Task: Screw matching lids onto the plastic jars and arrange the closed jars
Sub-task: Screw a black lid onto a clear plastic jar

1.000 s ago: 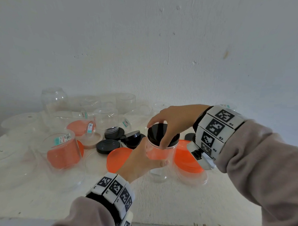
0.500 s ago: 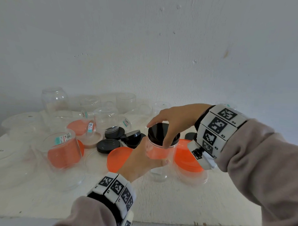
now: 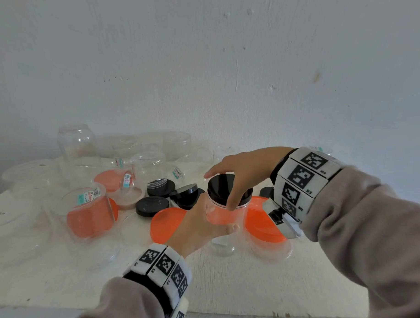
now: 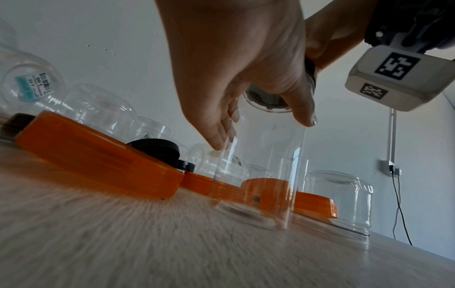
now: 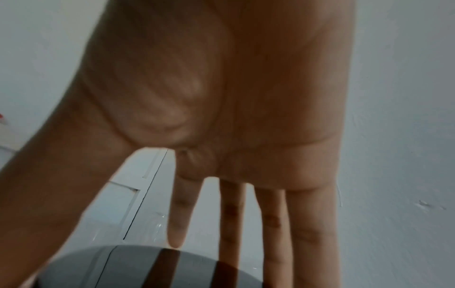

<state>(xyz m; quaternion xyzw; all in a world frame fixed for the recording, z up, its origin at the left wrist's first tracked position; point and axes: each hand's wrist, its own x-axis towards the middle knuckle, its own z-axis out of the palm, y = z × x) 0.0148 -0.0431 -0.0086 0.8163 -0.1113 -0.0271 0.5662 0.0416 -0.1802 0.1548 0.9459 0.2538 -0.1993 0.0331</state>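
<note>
Head view: the left hand [image 3: 197,227] wraps its fingers and thumb around the body of a clear plastic jar [image 3: 226,216] standing upright on the white table [image 3: 247,286]. The right hand [image 3: 244,169] reaches over from above, thumb and fingers curled around the rim of the black lid [image 3: 221,187] seated on the jar mouth. Left wrist view: the jar base [image 4: 248,212] rests on the table surface. Orange lids [image 3: 165,222] lie flat just beside the jar on both sides. Loose black lids [image 3: 152,205] are grouped behind and to the left. Open clear jars [image 3: 76,142] stand along the wall [image 3: 207,63], one holding an orange lid [image 3: 90,216].
</note>
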